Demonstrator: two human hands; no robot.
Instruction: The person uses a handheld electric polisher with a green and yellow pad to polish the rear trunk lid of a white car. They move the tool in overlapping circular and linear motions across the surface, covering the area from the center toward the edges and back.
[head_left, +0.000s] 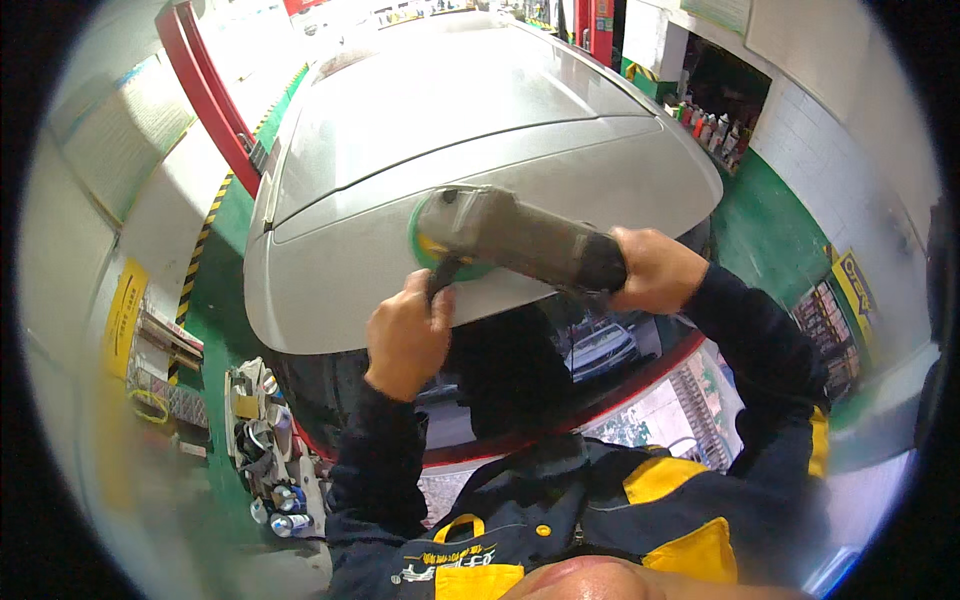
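A grey-brown power polisher [520,235] lies across the rear of a silver car roof [400,130]. Its round green pad [416,235] rests on the panel at the roof's rear edge, mostly hidden under the tool head. My left hand [408,335] is closed round the polisher's dark side handle [443,275], near the pad. Around the black back end of the tool, my right hand [658,270] is wrapped, with some fingers hidden behind it. Below both hands slopes the dark rear window [500,375], which reflects another car.
Red lift posts [208,100] stand beside the car. A cart with bottles and cloths [262,440] is at lower left. Spray cans and bottles [715,135] crowd a shelf at right, and a yellow sign [853,285] stands near the right wall.
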